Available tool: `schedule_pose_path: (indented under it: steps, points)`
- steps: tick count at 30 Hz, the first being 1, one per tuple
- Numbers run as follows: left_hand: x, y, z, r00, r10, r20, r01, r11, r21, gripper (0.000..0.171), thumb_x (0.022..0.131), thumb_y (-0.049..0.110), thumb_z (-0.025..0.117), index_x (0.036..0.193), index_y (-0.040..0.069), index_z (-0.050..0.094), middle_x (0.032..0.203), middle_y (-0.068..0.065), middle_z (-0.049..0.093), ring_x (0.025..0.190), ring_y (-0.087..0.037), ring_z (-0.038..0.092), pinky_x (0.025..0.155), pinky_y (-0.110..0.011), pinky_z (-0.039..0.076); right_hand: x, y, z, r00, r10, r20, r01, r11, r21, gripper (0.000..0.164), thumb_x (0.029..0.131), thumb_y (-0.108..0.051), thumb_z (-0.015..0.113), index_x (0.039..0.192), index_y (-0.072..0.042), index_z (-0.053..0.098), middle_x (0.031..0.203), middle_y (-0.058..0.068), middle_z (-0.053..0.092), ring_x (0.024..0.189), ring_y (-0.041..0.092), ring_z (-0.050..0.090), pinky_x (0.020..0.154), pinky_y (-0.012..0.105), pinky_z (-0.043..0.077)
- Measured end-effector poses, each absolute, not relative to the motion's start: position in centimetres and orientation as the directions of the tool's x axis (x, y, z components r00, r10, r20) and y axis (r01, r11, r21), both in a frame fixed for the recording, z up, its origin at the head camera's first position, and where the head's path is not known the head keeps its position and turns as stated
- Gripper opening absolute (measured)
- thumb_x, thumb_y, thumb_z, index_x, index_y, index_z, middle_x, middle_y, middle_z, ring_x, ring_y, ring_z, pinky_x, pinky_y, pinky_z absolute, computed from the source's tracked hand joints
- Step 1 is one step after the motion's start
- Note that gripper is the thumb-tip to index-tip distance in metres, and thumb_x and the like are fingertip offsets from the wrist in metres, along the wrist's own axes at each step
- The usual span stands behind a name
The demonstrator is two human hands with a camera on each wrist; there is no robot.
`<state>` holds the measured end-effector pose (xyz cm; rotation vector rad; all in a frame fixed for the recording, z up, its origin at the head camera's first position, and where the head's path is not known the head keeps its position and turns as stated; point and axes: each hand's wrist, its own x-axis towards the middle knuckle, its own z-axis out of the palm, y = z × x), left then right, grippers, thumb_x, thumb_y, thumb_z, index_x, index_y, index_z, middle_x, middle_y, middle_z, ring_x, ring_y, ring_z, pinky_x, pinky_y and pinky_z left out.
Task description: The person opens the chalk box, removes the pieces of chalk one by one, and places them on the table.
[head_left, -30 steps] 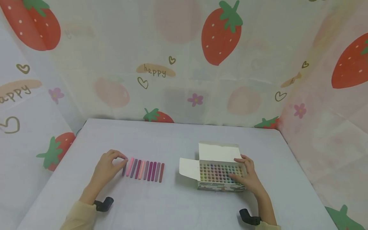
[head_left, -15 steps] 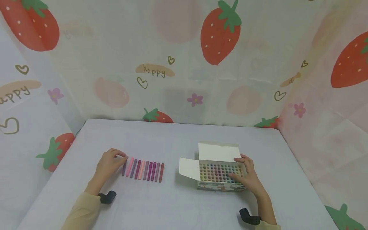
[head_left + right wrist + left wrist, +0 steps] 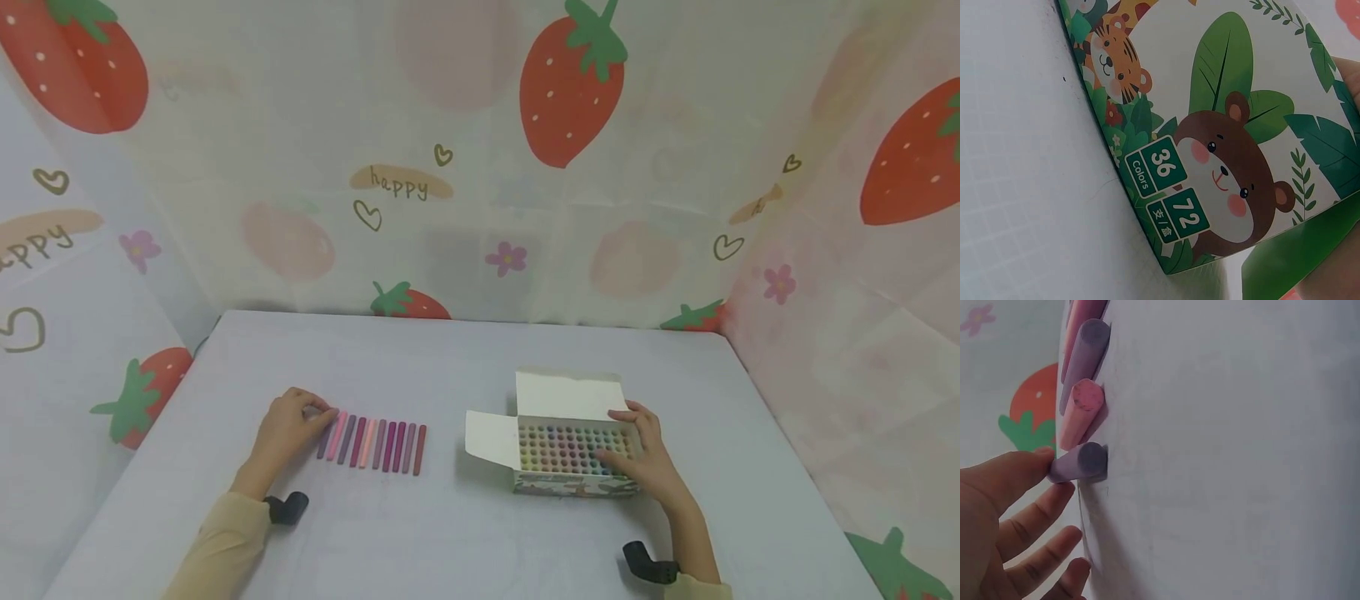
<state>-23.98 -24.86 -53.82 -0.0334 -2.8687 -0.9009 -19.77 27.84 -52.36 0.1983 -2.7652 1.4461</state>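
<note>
Several coloured chalk sticks [image 3: 387, 446] lie side by side in a row, in purples, pinks and a brownish red at the right end. At the left end of the row, my left hand [image 3: 288, 427] pinches the far end of a purple chalk stick [image 3: 1079, 462] between thumb and index finger; the other fingers spread below. A pink chalk stick [image 3: 1084, 406] lies right beside it. My right hand [image 3: 651, 454] rests over the right end of the open chalk box [image 3: 573, 485], fingers extended, thumb over the chalk ends and a fingertip at the raised lid.
The box's white lid [image 3: 567, 395] stands up at the back and a side flap [image 3: 492, 439] sticks out left. Rows of chalk ends fill the box. Its printed front [image 3: 1222, 169] reads 36 colors, 72. A strawberry-patterned curtain [image 3: 465, 208] surrounds the white table [image 3: 450, 542].
My left wrist and forearm have shifted slightly forward and right, with the fingertips staying at the purple chalk stick. My right hand and the box keep their place.
</note>
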Motion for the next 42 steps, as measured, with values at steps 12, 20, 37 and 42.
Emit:
schedule_pose_path:
  steps: [12,20,37,42]
  points:
    - [-24.3,-24.8,-54.1,-0.994,-0.026,0.104,0.034,0.844,0.536,0.029,0.083,0.033,0.068,0.090,0.005,0.066,0.113,-0.023,0.051,0.101,-0.041,0.048,0.081,-0.055,0.039,-19.8,27.8,-52.4,-0.991,-0.108,0.083,-0.129,0.555,-0.822,0.060,0.079,-0.025,0.074,0.128,-0.011,0.043,0.148,0.014,0.011,0.136,0.045,0.010,0.096,0.072,0.015]
    - [-24.2,-24.7,-54.0,-0.993,-0.024,0.114,0.041,0.846,0.532,0.028,0.084,0.030,0.067,0.092,0.004,0.066,0.112,-0.023,0.052,0.100,-0.042,0.049,0.080,-0.055,0.040,-19.9,27.9,-52.4,-0.993,-0.097,0.070,-0.112,0.556,-0.823,0.059,0.080,-0.026,0.073,0.129,-0.012,0.043,0.148,0.014,0.011,0.136,0.045,0.010,0.096,0.072,0.014]
    - [-24.0,-24.7,-53.5,-0.990,-0.017,0.140,0.063,0.834,0.548,0.025,0.087,0.027,0.062,0.097,0.004,0.064,0.114,-0.024,0.053,0.105,-0.043,0.047,0.085,-0.057,0.038,-20.1,28.7,-52.0,-0.970,-0.183,0.161,-0.240,0.599,-0.764,0.042,0.092,-0.024,0.058,0.129,-0.009,0.043,0.146,0.019,0.016,0.133,0.045,0.019,0.096,0.070,0.020]
    - [-24.2,-24.8,-52.9,-0.985,-0.008,0.172,0.090,0.829,0.552,0.025,0.088,0.026,0.061,0.099,0.004,0.064,0.116,-0.025,0.053,0.107,-0.044,0.047,0.086,-0.058,0.036,-20.2,29.2,-51.6,-0.961,-0.203,0.186,-0.271,0.572,-0.774,0.044,0.093,-0.019,0.055,0.133,-0.008,0.040,0.145,0.021,0.015,0.127,0.043,0.026,0.098,0.068,0.022]
